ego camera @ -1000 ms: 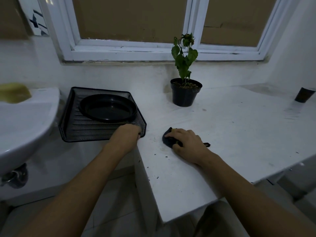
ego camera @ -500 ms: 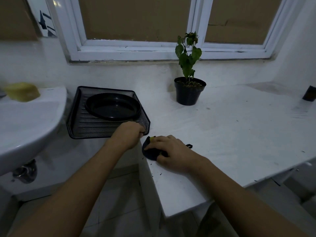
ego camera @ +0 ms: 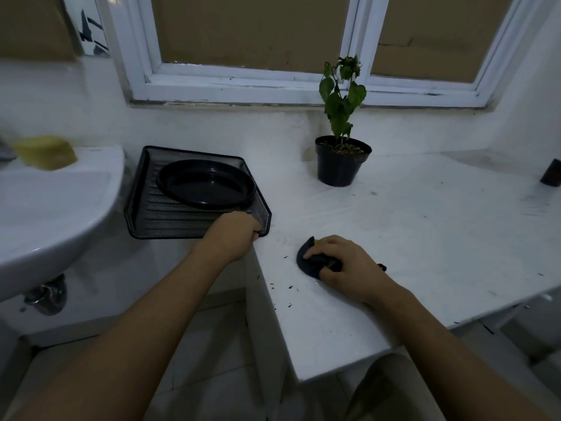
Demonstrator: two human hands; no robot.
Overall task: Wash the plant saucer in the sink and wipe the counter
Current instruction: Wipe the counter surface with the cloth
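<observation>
Hands (ego camera: 232, 238) (ego camera: 346, 264) on mesh tray (ego camera: 170, 221) and dark cloth (ego camera: 304, 261)

A white-framed window (ego camera: 252, 86) with brown board (ego camera: 252, 25) behind its panes stood well beyond both the left hand (ego camera: 233, 238) and the right hand (ego camera: 343, 262), set in a white plastered wall (ego camera: 212, 126). Below and between the hands lay pale grey floor tiles (ego camera: 206, 360), and the light was dim.
</observation>
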